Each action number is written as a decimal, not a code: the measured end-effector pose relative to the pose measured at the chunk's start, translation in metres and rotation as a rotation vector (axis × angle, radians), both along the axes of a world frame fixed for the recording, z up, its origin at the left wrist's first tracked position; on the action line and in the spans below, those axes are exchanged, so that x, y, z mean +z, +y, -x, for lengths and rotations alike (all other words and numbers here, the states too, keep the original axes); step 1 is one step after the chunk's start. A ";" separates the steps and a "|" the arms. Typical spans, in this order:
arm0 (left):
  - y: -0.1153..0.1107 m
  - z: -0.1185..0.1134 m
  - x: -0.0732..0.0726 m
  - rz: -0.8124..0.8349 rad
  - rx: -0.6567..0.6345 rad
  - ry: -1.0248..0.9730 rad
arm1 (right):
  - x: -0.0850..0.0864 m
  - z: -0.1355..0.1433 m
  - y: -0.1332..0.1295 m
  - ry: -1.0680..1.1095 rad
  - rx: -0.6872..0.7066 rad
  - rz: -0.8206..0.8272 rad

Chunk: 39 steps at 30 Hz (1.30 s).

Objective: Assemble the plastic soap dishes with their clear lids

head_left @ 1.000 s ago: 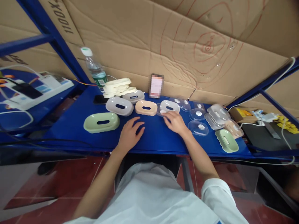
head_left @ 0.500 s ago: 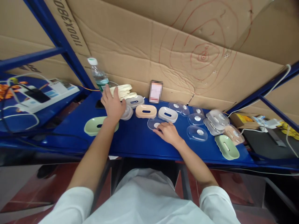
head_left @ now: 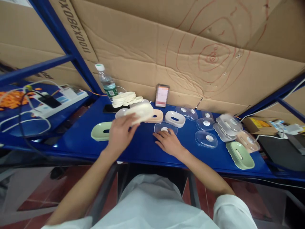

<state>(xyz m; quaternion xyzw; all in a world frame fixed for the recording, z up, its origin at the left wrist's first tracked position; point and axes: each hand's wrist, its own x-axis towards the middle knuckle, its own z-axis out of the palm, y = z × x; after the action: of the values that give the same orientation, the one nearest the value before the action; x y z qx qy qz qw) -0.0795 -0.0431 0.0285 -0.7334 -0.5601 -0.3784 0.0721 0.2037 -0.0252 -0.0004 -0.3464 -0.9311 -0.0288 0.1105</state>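
My left hand (head_left: 122, 133) is closed on a cream-coloured oval soap-dish piece (head_left: 142, 111), slightly blurred, held up over the table. Behind it lies a pile of similar cream pieces (head_left: 124, 98). Under the held piece, an orange soap dish (head_left: 159, 115) is partly hidden. My right hand (head_left: 168, 141) lies with its fingers spread on the near edge of a clear plastic lid (head_left: 172, 127) that has a round white sticker. Just beyond that lid is a white soap dish (head_left: 175, 118) with a slot. A green soap dish (head_left: 99, 132) sits left of my left hand.
Several clear lids (head_left: 206, 140) lie to the right. Beyond them are stacked clear-covered dishes (head_left: 227, 125), a peach dish (head_left: 249, 141) and a green dish (head_left: 240, 155). A water bottle (head_left: 108, 84) and a blurred-out phone (head_left: 162, 95) stand against the cardboard wall (head_left: 133, 47).
My left hand has come away from the cream pile toward me and to the right, now with one cream piece in it. My right hand stays at the clear lid.
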 end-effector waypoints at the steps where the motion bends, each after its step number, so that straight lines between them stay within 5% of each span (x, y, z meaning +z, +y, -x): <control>1: -0.023 -0.007 -0.012 0.006 -0.051 0.037 | 0.000 -0.002 0.000 -0.030 -0.068 0.011; 5: -0.093 -0.032 -0.061 0.124 -0.087 0.088 | 0.004 -0.006 0.005 -0.030 -0.299 -0.029; 8: -0.109 -0.039 -0.077 0.197 -0.116 0.040 | 0.005 0.006 0.016 0.050 -0.284 -0.083; 16: -0.088 -0.031 -0.073 0.261 -0.078 -0.163 | 0.014 0.049 0.064 -0.007 -0.153 0.044; 21: -0.077 -0.022 -0.073 0.242 0.002 -0.201 | 0.017 0.035 0.024 0.022 0.145 0.009; 25: -0.073 -0.011 -0.076 0.298 -0.214 -0.062 | -0.002 0.016 -0.019 0.034 0.275 0.003; 30: -0.075 -0.008 -0.075 0.341 -0.284 -0.027 | -0.005 -0.005 -0.031 0.097 0.215 0.044; 35: -0.077 -0.011 -0.062 0.335 -0.299 -0.041 | 0.001 -0.047 -0.026 0.167 -0.122 0.124; 39: -0.077 -0.022 -0.057 0.384 -0.364 -0.076 | -0.007 -0.077 -0.037 0.539 -0.285 0.218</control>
<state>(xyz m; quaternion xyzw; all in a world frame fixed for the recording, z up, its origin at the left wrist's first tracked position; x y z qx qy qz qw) -0.0580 -0.1200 -0.0283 -0.8074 -0.4830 -0.2992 -0.1588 0.2809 -0.0622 -0.0073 -0.4781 -0.8082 0.1486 0.3101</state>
